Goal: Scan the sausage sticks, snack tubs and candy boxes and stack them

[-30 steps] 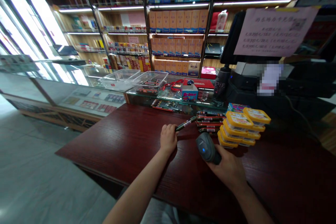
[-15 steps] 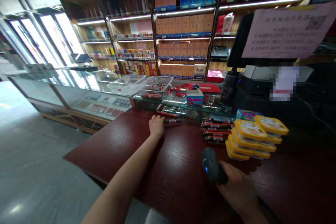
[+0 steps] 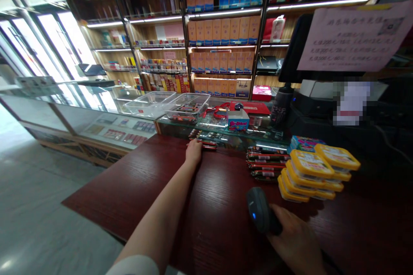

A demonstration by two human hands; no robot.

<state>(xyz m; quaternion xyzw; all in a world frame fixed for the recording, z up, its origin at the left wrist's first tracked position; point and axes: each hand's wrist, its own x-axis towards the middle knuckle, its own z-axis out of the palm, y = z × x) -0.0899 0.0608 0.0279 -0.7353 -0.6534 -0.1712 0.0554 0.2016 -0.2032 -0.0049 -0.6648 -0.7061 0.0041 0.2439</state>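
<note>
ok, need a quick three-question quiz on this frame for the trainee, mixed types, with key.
1. What does the right hand hold?
2. True or false: the yellow-lidded tubs are spread out singly, with none stacked.
3. The left hand is nearest to: A) the screen; B) slim packets near the table's back edge; C) the pink sign.

Key: 1. A scanner. 2. False; they are stacked. 3. B.

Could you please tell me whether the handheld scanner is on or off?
It appears to be on: a small blue light glows on the scanner.
</note>
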